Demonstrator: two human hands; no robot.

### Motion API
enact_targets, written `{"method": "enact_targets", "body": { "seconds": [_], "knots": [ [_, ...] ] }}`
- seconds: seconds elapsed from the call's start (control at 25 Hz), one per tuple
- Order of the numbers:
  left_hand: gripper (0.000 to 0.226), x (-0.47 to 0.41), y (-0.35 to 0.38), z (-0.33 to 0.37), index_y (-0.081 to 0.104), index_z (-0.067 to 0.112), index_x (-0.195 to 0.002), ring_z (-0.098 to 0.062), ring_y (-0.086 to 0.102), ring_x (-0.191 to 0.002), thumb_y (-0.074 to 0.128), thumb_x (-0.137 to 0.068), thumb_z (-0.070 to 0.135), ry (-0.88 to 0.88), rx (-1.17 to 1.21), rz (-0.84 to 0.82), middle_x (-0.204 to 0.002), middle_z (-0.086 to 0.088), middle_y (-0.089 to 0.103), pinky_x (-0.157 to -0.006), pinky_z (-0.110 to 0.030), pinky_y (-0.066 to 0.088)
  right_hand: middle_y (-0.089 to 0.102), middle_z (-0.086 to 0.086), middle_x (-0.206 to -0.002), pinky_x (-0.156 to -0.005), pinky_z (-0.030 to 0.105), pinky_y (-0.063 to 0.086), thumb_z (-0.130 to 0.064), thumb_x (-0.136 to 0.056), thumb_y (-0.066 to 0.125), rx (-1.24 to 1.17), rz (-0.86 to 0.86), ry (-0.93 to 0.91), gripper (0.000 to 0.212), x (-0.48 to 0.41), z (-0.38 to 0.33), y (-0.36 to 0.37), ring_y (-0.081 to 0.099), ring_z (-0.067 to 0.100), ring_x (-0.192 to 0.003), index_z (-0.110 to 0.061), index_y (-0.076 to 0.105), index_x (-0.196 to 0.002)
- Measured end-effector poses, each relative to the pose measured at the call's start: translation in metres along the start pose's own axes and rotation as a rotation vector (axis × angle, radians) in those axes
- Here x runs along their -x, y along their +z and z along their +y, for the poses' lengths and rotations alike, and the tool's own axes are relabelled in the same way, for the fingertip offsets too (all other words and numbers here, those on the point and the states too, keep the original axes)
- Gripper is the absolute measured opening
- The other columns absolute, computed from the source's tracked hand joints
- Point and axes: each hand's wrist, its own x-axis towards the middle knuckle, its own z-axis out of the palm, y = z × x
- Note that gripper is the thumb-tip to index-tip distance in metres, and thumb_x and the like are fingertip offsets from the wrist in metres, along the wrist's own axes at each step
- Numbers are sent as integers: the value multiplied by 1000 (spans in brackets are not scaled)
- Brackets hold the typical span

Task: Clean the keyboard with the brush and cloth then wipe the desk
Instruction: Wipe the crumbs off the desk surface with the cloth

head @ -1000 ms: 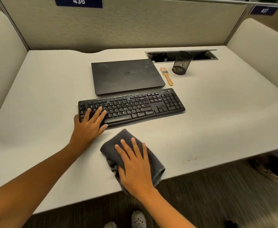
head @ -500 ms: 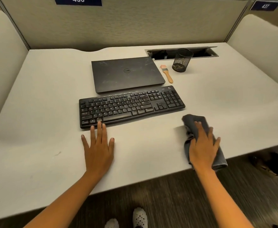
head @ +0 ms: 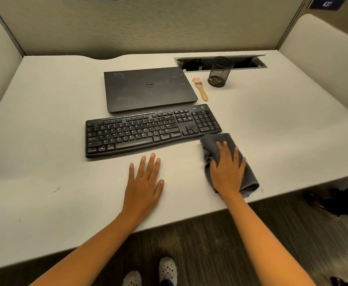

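On the pale desk [head: 45, 100], near its front edge, a gray cloth [head: 210, 141] lies in a soft bunch. Its far end sits just beside the right near corner of the black keyboard [head: 148, 131], so close that I cannot tell if they touch. Its near end reaches the desk's edge.

The right hand [head: 227, 172] lies flat on top of the cloth and presses down on it. Its fingers are straight and a little spread. The thumb is hard to see.

The left hand [head: 144, 186] lies flat on the bare desk, just in front of the keyboard's long space key. Its fingers are straight and a bit apart, with the thumb sticking out to the side. It holds nothing, and its fingertips stop just short of the keyboard.

Behind the keyboard lies a closed dark laptop [head: 148, 89] with pale smudges on its lid. To the right of the laptop lies the small brush [head: 201, 88] – wooden handle toward the person, bristles pointing away. No hand touches it. Just beside the brush stands a black mesh cup [head: 219, 72], upright, in front of a long open slot [head: 251, 62] in the desk.

Below the desk edge, two white shoes [head: 166, 269] with holes show on the dark floor.
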Motion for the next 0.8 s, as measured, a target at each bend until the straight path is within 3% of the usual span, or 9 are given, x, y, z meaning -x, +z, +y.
{"method": "enact_targets", "body": {
  "seconds": [0.16, 0.4, 0.48, 0.64, 0.68, 0.72, 0.8],
  "knots": [
    [62, -10, 8, 10, 23, 18, -155, -24, 15, -150, 18, -99, 44, -29, -38, -24, -162, 1, 17, -119, -44, 0, 10, -2, -161, -117, 57, -1, -40, -99, 37, -3, 18, 326, 61, -48, 33, -8, 3, 31, -148, -26, 15, -154],
    [61, -9, 5, 12, 22, 19, -155, -21, 13, -150, 17, -100, 45, -38, -4, -19, -161, 4, 20, -120, -44, 2, 0, -3, -162, -116, 59, -1, -42, -101, 33, 26, 50, 778, 61, -42, 71, -28, -3, 33, -147, -26, 6, -154],
    [62, -10, 4, 14, 22, 19, -155, -21, 12, -150, 17, -100, 45, -43, -1, -17, -161, 4, 20, -120, -44, 2, 5, -2, -162, -116, 59, 2, -39, -100, 37, 17, 77, 675, 62, -24, 60, -30, 2, 33, -147, -25, 10, -154],
    [62, -9, 4, 12, 20, 19, -156, -19, 10, -150, 15, -100, 45, -36, 12, -18, -162, 5, 17, -121, -44, 2, 26, -1, -157, -114, 53, 18, -29, -90, 49, 89, 31, -93, 66, 48, 21, -7, 21, 30, -145, -24, 26, -151],
    [62, -9, 4, 12, 19, 19, -156, -19, 9, -150, 14, -100, 45, -32, 20, -24, -162, 5, 17, -122, -44, 2, 29, 0, -156, -114, 53, 20, -27, -88, 51, 103, 49, -117, 66, 54, 31, -9, 23, 29, -144, -23, 29, -150],
    [62, -8, 4, 12, 19, 19, -156, -19, 9, -151, 14, -100, 45, -30, 28, -27, -162, 5, 17, -122, -44, 2, 31, 0, -156, -114, 53, 20, -25, -88, 53, 96, 66, -14, 65, 49, 48, -16, 23, 29, -144, -22, 31, -150],
    [62, -8, 3, 11, 20, 19, -156, -19, 9, -151, 14, -100, 45, -36, 35, -22, -162, 5, 17, -122, -45, 3, 27, 1, -157, -115, 56, 13, -26, -93, 51, 49, 88, 379, 61, 30, 86, -30, 16, 29, -146, -21, 29, -150]
  ]
}}
